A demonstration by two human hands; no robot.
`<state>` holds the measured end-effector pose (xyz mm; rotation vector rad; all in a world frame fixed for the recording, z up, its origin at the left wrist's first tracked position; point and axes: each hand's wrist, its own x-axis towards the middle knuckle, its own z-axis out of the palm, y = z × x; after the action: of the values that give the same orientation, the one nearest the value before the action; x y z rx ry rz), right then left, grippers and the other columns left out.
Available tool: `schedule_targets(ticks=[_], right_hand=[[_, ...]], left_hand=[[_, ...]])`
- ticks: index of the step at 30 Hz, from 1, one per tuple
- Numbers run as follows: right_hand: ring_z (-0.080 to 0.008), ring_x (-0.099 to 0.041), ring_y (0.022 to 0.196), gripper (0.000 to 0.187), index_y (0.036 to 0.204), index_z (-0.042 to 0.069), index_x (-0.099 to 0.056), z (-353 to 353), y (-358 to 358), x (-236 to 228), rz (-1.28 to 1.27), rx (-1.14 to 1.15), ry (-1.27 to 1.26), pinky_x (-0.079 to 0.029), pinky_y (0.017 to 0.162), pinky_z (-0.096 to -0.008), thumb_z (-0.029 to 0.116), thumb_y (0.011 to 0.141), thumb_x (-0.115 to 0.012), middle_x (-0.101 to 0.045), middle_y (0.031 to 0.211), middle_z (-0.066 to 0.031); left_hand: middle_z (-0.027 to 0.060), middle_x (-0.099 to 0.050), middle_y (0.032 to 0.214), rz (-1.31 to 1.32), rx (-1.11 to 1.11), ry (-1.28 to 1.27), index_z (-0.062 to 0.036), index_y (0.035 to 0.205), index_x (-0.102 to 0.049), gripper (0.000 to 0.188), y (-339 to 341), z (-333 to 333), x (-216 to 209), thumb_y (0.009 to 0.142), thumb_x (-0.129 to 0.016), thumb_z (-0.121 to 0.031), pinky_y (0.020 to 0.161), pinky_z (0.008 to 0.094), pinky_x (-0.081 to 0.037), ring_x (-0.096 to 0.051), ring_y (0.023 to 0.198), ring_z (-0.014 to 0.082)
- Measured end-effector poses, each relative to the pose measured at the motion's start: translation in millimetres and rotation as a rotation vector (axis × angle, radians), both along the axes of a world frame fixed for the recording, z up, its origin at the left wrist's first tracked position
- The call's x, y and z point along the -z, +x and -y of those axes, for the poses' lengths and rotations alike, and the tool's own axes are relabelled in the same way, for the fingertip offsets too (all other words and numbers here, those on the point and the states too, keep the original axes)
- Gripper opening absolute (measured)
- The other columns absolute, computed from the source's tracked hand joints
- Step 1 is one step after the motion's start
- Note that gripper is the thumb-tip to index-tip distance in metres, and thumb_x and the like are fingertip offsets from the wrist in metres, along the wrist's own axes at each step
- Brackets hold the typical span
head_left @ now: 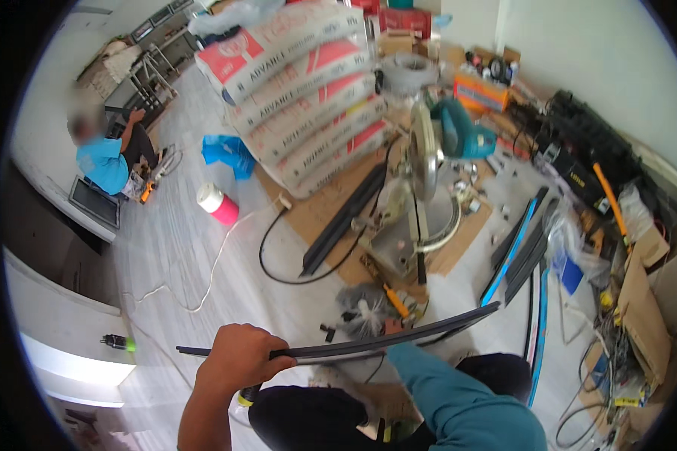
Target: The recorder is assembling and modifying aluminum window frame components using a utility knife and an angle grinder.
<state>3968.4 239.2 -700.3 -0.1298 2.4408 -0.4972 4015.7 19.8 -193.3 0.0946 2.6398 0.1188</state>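
Observation:
A long, thin dark grey profile strip [331, 349] spans the space in front of my knees, bowed by the lens. My left hand [244, 353] is closed around it near its left end, thumb along the near side. From the lower right comes my right arm in a teal sleeve, reaching to the strip's middle. Of my right hand [393, 326] only a small patch shows past the strip; its fingers are hidden. Beyond the strip stands a mitre saw [426, 154] with a teal motor housing. An orange-handled tool [396, 301] and a plastic bag [362, 310] lie near my right hand.
Stacked cement bags [301, 98] rise behind. More dark strips [346, 218] lie left of the saw, blue-edged ones [513, 248] on its right. Cables, a pink-and-white jug [218, 203] and a blue bag [229, 154] are on the floor. Cardboard [639, 316] crowds the right; another person [105, 158] sits far left.

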Motion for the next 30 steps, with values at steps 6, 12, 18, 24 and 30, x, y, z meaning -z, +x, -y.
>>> schedule_targets(ticks=[6,12,18,24,30], right_hand=[[-0.0373,-0.057,0.118,0.083,0.142,0.009,-0.044,-7.1,-13.5,-87.3,0.059,0.244,-0.144,-0.050,0.098,-0.0446,0.043,0.074,-0.080,-0.052,0.135,-0.0210],[-0.0284,-0.064,0.090,0.074,0.131,0.010,-0.056,-15.9,-29.4,-155.8,-0.117,0.822,-0.571,-0.054,0.078,-0.0420,0.038,0.069,-0.084,-0.064,0.108,-0.0148],[-0.0206,-0.062,0.078,0.047,0.106,0.012,-0.065,-32.8,-20.9,-209.6,0.610,0.930,-1.066,-0.051,0.067,-0.0408,0.046,0.075,-0.078,-0.067,0.094,-0.0079],[-0.0176,-0.058,0.070,0.035,0.101,0.021,-0.068,-61.6,23.1,-328.4,0.845,0.623,-1.136,-0.046,0.062,-0.0339,0.051,0.083,-0.067,-0.066,0.087,-0.0035],[-0.0283,-0.066,0.094,0.043,0.127,0.018,-0.057,-94.2,55.8,-369.0,1.020,0.606,-1.344,-0.052,0.082,-0.0495,0.037,0.090,-0.062,-0.062,0.112,-0.0063]], left_hand=[[0.0070,-0.068,0.068,-0.195,-0.076,-0.161,-0.0183,0.087,-0.077,0.027,19.0,-5.3,9.2,0.081,-0.069,-0.044,0.064,0.0429,-0.051,-0.068,0.073,0.0293],[0.0139,-0.070,0.078,-0.380,-0.249,-0.139,-0.0150,0.099,-0.075,0.037,0.4,-12.0,32.3,0.081,-0.070,-0.047,0.072,0.0465,-0.054,-0.069,0.078,0.0340],[0.0139,-0.072,0.083,-0.429,-0.357,0.014,-0.0130,0.097,-0.076,0.042,0.5,-21.8,38.4,0.080,-0.071,-0.051,0.077,0.0456,-0.054,-0.070,0.083,0.0336],[0.0169,-0.072,0.089,-0.432,-0.292,0.027,-0.0128,0.099,-0.076,0.044,9.7,-25.6,42.0,0.078,-0.073,-0.052,0.078,0.0461,-0.054,-0.069,0.090,0.0348],[0.0134,-0.071,0.082,-0.461,-0.328,0.049,-0.0118,0.093,-0.076,0.037,16.9,-33.3,37.3,0.079,-0.072,-0.046,0.075,0.0451,-0.053,-0.068,0.083,0.0338]])
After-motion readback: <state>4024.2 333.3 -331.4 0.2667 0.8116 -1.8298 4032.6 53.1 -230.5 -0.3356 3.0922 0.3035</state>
